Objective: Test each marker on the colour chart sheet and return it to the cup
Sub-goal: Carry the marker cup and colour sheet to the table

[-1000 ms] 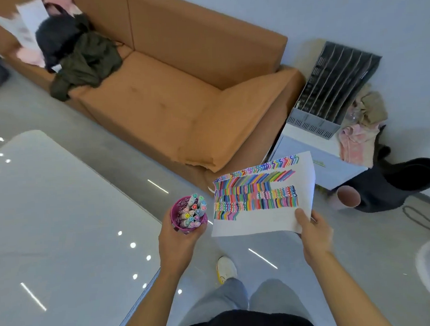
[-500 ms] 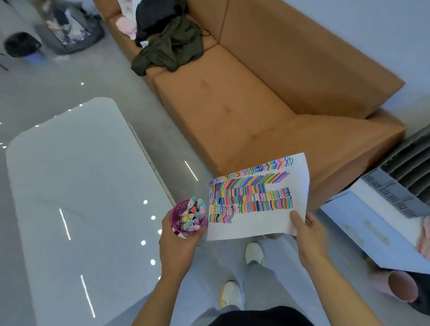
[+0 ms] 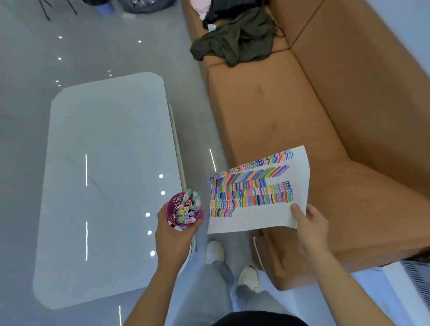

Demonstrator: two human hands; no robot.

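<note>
Standing between table and sofa, both of our hands full; our left hand [image 3: 174, 238] wraps its fingers and thumb round the lower body of the purple perforated plastic cup [image 3: 172, 207], gripping it upright in the air over the near right edge of the glossy white rounded-corner table [image 3: 105, 167]; the cup is packed with capped pastel-barrelled markers [image 3: 189, 209], caps up, none drawn out.

Our right hand [image 3: 310, 225] pinches the lower right corner of the white colour chart sheet [image 3: 256, 220]; thumb lies flat on top, the other fingers curl beneath; how they lie under the paper we cannot tell. The sheet is held nearly flat, just right of the cup and apart from it, over the front edge of the tan leather sofa [image 3: 268, 111]; rows of many-coloured strokes and zigzags fill its upper part, the lower margin is bare.

On the far sofa seat, a crumpled dark green garment [image 3: 240, 41] with a black one behind it; below us, two white shoes [image 3: 214, 251] on the grey shiny floor [image 3: 22, 122]; grey trousers above them.
</note>
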